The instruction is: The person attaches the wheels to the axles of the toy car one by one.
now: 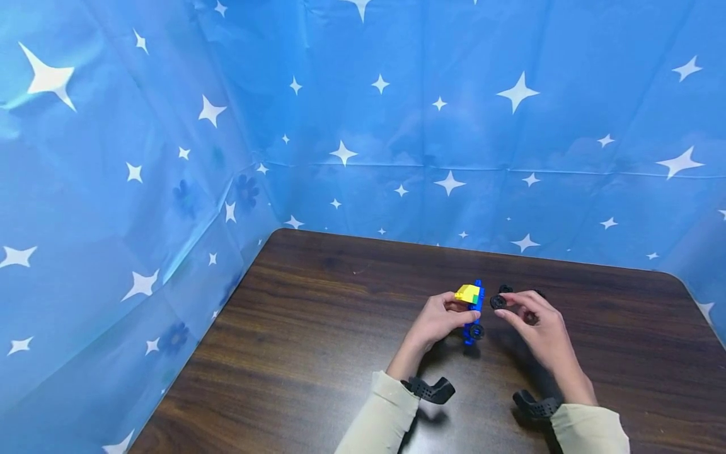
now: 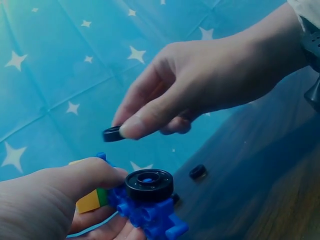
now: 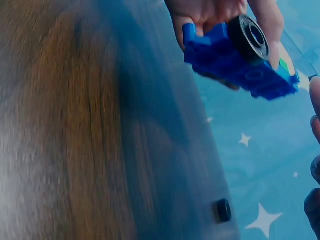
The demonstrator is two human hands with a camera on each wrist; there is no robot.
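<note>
My left hand [image 1: 435,320] grips a small toy car [image 1: 479,301] with a blue body and a yellow and green block at one end. One black wheel [image 2: 149,185] sits on the car's side that faces my right hand; the opposite side is hidden. Thumb and fingers of my right hand [image 1: 541,325] pinch a loose black wheel [image 1: 498,302], held a short gap from the car. In the right wrist view only fingertips [image 3: 315,95] of that hand show at the right edge, while the blue underside of the car is visible.
On the dark wooden table [image 1: 317,302] behind my right hand lies a black wheel [image 1: 505,289]. Another black wheel [image 1: 540,294] is partly hidden by that hand. A blue curtain [image 1: 397,126] with white stars hangs along the table's far and left edges.
</note>
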